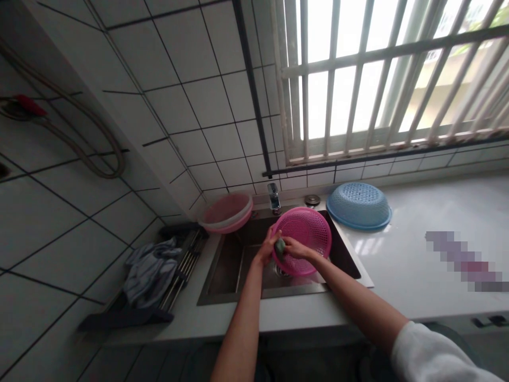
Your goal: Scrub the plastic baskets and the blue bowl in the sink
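A pink plastic colander (308, 228) is tilted over the metal sink (222, 276), its open side facing me. My left hand (267, 248) is closed around its left rim. In my right hand (296, 248) a small green scrubbing pad (280, 245) is pinched against the colander's wall near that rim, close to my left fingers. Part of the pad is covered by the fingers. Behind the colander stands the tap (273, 196); I cannot tell if water runs from it.
Pink and whitish basins (226, 212) are stacked at the sink's back left corner. An upturned blue basket (359, 206) lies right of the sink, near a round metal strainer (312, 200). On the left, a striped cloth (153, 270) drapes a folded rack (185, 265). A barred window is behind.
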{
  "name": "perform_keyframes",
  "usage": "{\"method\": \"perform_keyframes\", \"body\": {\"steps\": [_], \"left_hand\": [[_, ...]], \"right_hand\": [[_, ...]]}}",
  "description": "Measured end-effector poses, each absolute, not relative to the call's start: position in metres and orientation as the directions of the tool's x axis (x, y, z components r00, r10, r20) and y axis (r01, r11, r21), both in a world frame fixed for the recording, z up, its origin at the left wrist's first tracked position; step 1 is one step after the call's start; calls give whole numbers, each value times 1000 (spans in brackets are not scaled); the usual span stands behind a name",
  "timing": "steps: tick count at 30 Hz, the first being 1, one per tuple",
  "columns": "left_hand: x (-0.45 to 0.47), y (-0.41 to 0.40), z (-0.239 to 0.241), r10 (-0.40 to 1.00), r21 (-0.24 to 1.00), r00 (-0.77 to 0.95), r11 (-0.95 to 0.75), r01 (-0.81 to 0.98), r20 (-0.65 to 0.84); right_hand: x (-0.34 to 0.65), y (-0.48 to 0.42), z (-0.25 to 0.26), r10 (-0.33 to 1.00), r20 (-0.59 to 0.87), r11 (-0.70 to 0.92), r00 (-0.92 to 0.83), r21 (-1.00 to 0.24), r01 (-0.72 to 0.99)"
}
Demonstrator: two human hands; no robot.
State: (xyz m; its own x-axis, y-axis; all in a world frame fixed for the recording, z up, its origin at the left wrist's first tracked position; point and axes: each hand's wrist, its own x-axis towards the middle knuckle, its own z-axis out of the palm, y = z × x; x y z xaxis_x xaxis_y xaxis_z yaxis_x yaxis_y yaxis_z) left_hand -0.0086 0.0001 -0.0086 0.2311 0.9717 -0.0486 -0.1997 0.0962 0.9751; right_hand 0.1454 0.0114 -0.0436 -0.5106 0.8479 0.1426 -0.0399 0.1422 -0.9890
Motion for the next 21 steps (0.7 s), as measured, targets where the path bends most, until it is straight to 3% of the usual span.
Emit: {"method": "perform_keyframes", "body": {"steps": [2,5,7,12,16,18,21], "left_hand": [[-5,0,-9,947,969,320,108,-224,-31],[0,-1,-8,924,972,383,85,-221,7],[1,-2,-7,937,986,348,51,-159,8],[-5,-3,-7,975,996,220,31,-79,-13],[-14,1,-7,974,996,227,16,-87,4],[-14,4,-9,967,996,254,-16,-85,37],[-8,5,-15,956,988,279,-46,-150,86]], "right_hand": [[152,17,-40,936,222,200,-275,-974,-106],[166,24,-36,977,213,213,13,-971,-105],[171,24,-35,977,209,205,-36,-975,-87],[150,7,-44,867,171,202,-467,-979,16],[126,-5,-53,833,164,279,-528,-949,146],[125,-4,-51,854,229,322,-468,-938,128],[139,5,-41,938,326,335,-114,-940,71]]}}
